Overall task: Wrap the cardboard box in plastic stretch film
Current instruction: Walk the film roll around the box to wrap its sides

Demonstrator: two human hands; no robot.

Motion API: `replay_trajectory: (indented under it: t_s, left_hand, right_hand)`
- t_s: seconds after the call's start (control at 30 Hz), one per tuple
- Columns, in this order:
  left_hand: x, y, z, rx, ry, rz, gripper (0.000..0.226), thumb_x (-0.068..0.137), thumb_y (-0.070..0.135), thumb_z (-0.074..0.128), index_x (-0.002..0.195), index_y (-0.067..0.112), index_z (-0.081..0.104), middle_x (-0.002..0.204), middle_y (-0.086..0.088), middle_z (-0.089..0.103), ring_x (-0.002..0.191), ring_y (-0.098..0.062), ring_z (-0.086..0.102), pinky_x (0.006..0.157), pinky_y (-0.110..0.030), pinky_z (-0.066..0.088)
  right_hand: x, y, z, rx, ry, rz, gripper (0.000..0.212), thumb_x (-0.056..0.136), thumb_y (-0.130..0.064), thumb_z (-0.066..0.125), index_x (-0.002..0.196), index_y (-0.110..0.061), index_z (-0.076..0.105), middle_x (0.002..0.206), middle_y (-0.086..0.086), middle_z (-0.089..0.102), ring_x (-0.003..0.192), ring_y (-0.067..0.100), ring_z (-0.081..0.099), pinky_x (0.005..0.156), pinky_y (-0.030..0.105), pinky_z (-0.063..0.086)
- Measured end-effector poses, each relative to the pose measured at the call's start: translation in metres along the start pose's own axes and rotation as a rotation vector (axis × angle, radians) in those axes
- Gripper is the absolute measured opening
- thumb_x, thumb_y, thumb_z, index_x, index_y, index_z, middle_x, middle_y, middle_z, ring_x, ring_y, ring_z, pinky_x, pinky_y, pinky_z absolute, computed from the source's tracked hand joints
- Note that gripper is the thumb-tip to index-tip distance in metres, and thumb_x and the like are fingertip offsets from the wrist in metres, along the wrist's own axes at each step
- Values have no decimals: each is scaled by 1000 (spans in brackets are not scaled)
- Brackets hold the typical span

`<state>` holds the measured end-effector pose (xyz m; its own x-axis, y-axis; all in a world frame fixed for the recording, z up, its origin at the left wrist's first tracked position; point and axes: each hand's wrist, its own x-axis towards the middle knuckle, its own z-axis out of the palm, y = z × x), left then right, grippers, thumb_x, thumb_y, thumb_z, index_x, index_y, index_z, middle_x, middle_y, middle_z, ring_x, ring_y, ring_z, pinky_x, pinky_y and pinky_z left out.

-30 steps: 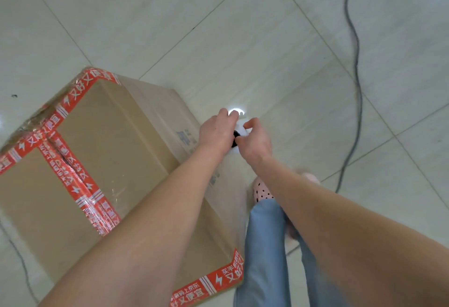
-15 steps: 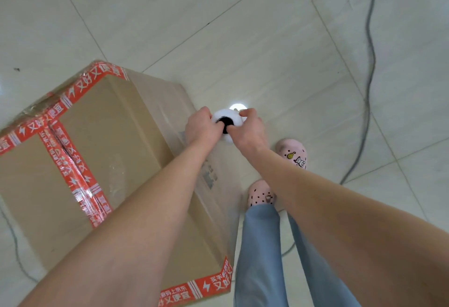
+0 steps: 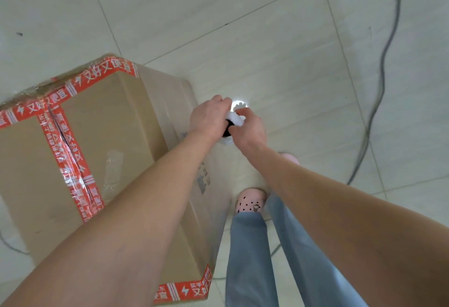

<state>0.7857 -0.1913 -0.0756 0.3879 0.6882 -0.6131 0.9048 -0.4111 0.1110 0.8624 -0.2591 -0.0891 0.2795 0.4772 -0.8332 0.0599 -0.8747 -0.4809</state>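
"Starting at centre frame, item one: the hands?"

"Left hand (image 3: 209, 117), fingers curled over the top of the stretch film roll (image 3: 235, 119). Right hand (image 3: 251, 129), thumb and fingertips pinching the roll's white end from the other side. Neither is slack. Both grip the one roll, and my knuckles nearly meet across it."

"Roll, condition?"

"White, with a dark core hole showing between my hands. Most of it is hidden under them, so how much film is left on it I cannot tell."

"Item two, the cardboard box?"

"Cardboard box (image 3: 116, 124), left half of the frame, standing on the tiled floor (image 3: 291, 39) and running down to the bottom edge. Red printed tape (image 3: 70, 160) along its top seam and edges. Clear film (image 3: 167, 102), glossy and wrinkled, over the face nearest the roll. I hold the roll just beside that face's upper corner."

"Sundries?"

"Jeans (image 3: 247, 263), lower centre. One pink spotted shoe (image 3: 250, 201) just beside the box. A second shoe (image 3: 290, 158), mostly hidden behind my right forearm. Grey cable (image 3: 386, 51) trailing down the right of the frame, well apart from the box"
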Motion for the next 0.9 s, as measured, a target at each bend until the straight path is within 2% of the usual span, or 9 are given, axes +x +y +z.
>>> replay_trajectory:
  t_s: [0.1, 0.33, 0.43, 0.5, 0.57, 0.67, 0.77, 0.83, 0.9]
  left_hand:
    - [5, -2, -3, -57, 1, -77, 14, 84, 15, 52, 97, 12, 55, 99, -7, 55, 90, -30, 57, 63, -32, 36]
    - [9, -23, -10, -461, 100, -506, 8, 80, 20, 57, 84, 15, 51, 80, -1, 54, 77, -25, 51, 56, -28, 29]
    - [10, -38, -16, -541, 97, -660, 12, 82, 27, 58, 85, 18, 51, 87, -1, 57, 83, -24, 55, 61, -26, 33]
    - [9, -50, -18, -538, 69, -685, 17, 83, 30, 59, 91, 16, 54, 97, -6, 62, 93, -27, 59, 65, -28, 37]
    - [9, -58, -20, -516, 60, -633, 23, 84, 28, 61, 98, 11, 54, 104, -10, 62, 97, -30, 59, 67, -30, 39]
    - [11, -61, -23, -373, 93, -413, 27, 84, 21, 60, 108, 11, 52, 110, -9, 57, 97, -32, 57, 70, -34, 42]
    - [19, -57, -28, -242, 112, -219, 29, 84, 14, 58, 113, 14, 52, 114, -7, 52, 96, -30, 57, 69, -35, 43]
    - [27, -57, -35, -138, 96, -144, 30, 85, 11, 56, 114, 15, 52, 115, -6, 52, 100, -29, 56, 67, -35, 41]
    - [35, -58, -42, -57, 56, -84, 27, 86, 13, 54, 113, 15, 53, 113, -6, 52, 104, -27, 54, 65, -33, 38]
  right_hand:
    - [4, -8, -5, -40, -23, -14, 45, 81, -17, 55, 124, -29, 53, 114, 5, 59, 97, 23, 60, 76, 32, 51]
    - [17, -40, 1, -29, -37, -35, 48, 84, -17, 57, 130, -20, 45, 119, 5, 50, 86, 22, 54, 70, 29, 43]
    - [24, -57, 12, 15, -80, -58, 50, 86, -14, 54, 134, -20, 42, 119, 8, 54, 87, 23, 53, 69, 28, 43]
    - [27, -67, 19, 4, -115, -54, 49, 89, -12, 52, 135, -21, 43, 118, 7, 54, 86, 22, 51, 68, 28, 42]
    - [28, -71, 24, 10, -129, -39, 47, 90, -12, 52, 136, -22, 44, 120, 6, 54, 87, 22, 51, 69, 28, 42]
    - [28, -72, 27, -26, -117, -33, 47, 90, -10, 51, 135, -23, 45, 117, 4, 55, 89, 21, 53, 70, 27, 43]
    - [31, -76, 27, -43, -99, -34, 50, 86, -9, 51, 134, -23, 47, 121, 5, 55, 90, 22, 60, 76, 32, 53]
    - [31, -79, 28, -45, -118, -21, 50, 85, -7, 50, 132, -23, 49, 110, 4, 61, 84, 21, 62, 79, 34, 55]
    - [32, -80, 28, -50, -131, 11, 47, 84, -9, 51, 127, -27, 51, 87, -3, 63, 72, 16, 61, 73, 31, 54]
